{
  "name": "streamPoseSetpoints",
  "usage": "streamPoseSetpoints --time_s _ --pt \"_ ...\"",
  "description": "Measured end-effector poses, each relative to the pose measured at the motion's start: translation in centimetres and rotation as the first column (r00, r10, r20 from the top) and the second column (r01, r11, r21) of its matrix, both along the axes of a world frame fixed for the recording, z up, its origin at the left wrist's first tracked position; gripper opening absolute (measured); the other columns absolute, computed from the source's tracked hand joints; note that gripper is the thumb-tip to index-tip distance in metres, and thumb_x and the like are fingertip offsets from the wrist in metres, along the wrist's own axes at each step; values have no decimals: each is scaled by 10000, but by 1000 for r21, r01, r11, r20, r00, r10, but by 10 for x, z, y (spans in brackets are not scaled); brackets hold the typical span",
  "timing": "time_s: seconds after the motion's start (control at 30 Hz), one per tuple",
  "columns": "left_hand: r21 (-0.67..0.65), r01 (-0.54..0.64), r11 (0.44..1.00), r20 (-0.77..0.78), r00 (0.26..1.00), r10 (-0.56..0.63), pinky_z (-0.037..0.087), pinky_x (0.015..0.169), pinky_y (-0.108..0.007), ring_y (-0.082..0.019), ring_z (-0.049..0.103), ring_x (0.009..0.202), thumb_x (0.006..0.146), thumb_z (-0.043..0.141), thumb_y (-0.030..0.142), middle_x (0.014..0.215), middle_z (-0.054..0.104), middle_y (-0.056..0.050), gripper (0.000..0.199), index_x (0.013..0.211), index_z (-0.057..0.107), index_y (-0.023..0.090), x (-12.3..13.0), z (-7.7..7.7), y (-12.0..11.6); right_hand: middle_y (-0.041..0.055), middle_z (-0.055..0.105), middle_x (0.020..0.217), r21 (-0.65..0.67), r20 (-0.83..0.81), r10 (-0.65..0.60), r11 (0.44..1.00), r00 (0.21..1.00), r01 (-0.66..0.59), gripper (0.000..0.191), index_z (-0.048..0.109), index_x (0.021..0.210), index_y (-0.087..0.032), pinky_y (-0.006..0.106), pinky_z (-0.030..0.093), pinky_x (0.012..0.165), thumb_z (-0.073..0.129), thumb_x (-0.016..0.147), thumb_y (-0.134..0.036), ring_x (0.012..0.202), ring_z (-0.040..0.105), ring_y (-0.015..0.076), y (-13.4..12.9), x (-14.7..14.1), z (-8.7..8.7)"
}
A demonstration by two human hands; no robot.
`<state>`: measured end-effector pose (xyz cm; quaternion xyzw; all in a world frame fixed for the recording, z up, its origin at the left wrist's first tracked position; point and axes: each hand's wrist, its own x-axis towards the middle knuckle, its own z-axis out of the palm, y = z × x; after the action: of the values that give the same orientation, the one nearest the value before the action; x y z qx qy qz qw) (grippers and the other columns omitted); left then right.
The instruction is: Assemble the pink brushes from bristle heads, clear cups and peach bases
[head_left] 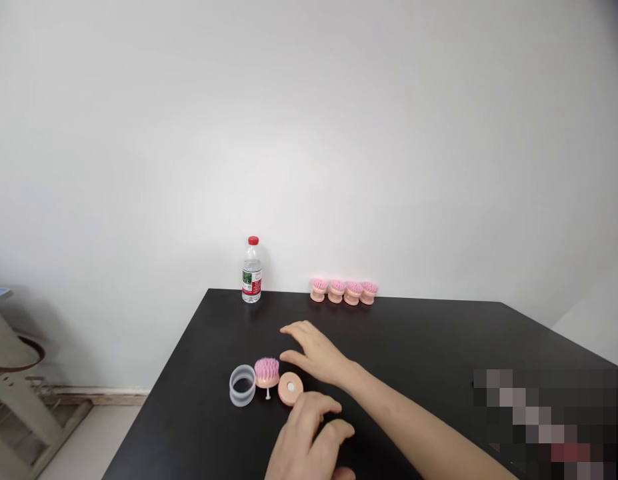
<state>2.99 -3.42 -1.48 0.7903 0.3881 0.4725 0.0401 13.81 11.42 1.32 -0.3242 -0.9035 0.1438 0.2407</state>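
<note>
My right hand (313, 351) reaches leftward over the black table, thumb and fingers apart and nothing in its grasp. Just left of its thumb is a brush head with pink bristles (267, 371), a peach base and a short white stem underneath. My left hand (309, 437) is low in the view, its fingers bent and spread, with nothing visible between them. Close beyond its knuckles lies a round peach cap (290, 395) with a white centre, partly hidden by that hand. To the left of the brush head stands a translucent plastic ring (235, 395).
Against the wall, several pink-bristled round brushes (352, 293) stand in a row at the back edge of the black table (429, 347). A water bottle (251, 277) with a red cap stands at the back left. Beyond the left edge is another desk (19, 400).
</note>
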Motion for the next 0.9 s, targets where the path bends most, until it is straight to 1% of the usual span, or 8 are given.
streamPoseSetpoints --time_s 0.07,0.1,0.2,0.3,0.43,0.57,0.73,0.9 --pt "79 142 987 -34 990 -140 579 816 -379 -262 663 966 791 627 112 1068 671 -110 368 1137 602 234 -15 13 5 106 626 1285 -124 20 65 990 998 -62 445 578 1328 -236 413 488 972 662 904 -345 1090 626 253 -10 -11 -3" --pt "67 91 994 -2 996 -91 556 878 -411 -265 651 1008 814 596 97 1088 672 -107 355 1141 594 236 -23 21 8 101 628 1279 -155 33 101 983 994 -94 455 582 1329 -246 392 498 949 671 891 -330 1060 643 244 -12 -16 -4" --pt "-117 -212 970 110 968 225 538 848 -426 -282 638 992 839 642 220 1039 665 -91 224 1056 587 227 -55 42 19 64 681 1167 -174 34 182 969 983 -173 449 642 1258 -268 344 517 887 734 820 -310 1012 667 240 -14 -30 -8" --pt "-359 -414 836 77 880 469 507 900 -452 -322 607 1087 758 717 367 1106 636 -98 394 1081 553 210 -88 54 29 38 719 1037 -200 -34 187 961 982 -191 430 698 1156 -259 336 525 864 797 741 -310 981 683 250 -17 -37 -11" --pt "-507 -487 711 -240 872 426 472 903 -422 -347 572 1134 625 755 285 1158 623 -106 487 1073 585 197 -114 54 36 61 713 1091 -201 -157 56 976 986 -87 425 698 1134 -231 379 509 931 793 720 -253 1024 676 259 -25 -36 -10" --pt "-541 -510 668 -330 860 390 459 748 -390 -363 608 938 450 767 107 948 663 -72 426 831 608 215 -114 45 37 98 667 1189 -190 -273 -130 979 953 79 488 635 1209 -196 411 486 984 745 733 -195 1102 641 265 -34 -21 -4" --pt "-566 -438 698 -265 899 350 466 755 -355 -281 645 871 647 636 126 866 667 -30 221 834 578 228 -102 45 40 69 674 1158 -366 -521 -211 931 827 7 526 618 1184 -222 411 500 968 759 681 -166 1068 656 257 -55 8 -8" --pt "-555 25 832 179 980 90 497 928 -357 -243 641 1035 747 632 201 1101 644 -53 381 1125 629 240 -77 41 37 78 660 1133 -439 -754 -287 890 591 -128 508 572 1212 -235 404 494 985 782 756 -319 1089 649 256 -84 32 -17"
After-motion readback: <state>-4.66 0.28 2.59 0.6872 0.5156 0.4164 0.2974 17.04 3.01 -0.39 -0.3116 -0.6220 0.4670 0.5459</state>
